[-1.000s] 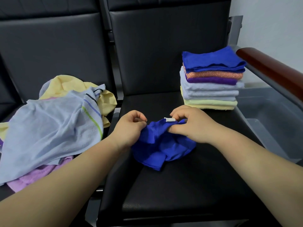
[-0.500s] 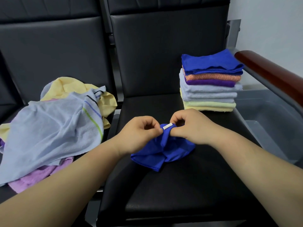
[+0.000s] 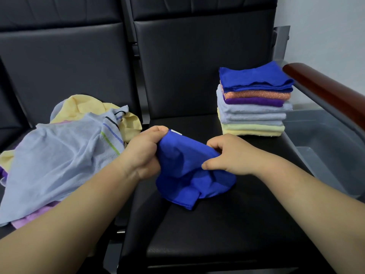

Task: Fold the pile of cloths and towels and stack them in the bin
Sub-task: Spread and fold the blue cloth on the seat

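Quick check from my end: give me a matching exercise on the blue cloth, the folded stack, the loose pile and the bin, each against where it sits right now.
Things
1. blue cloth
2. folded stack
3. loose pile
4. bin

Places
A. heaped on the left seat
B. beside the middle seat, below the armrest
C. gripped by the left hand and the right hand
D. at the back right corner of the middle seat

Pairs: 1-C, 2-D, 3-A, 4-B.
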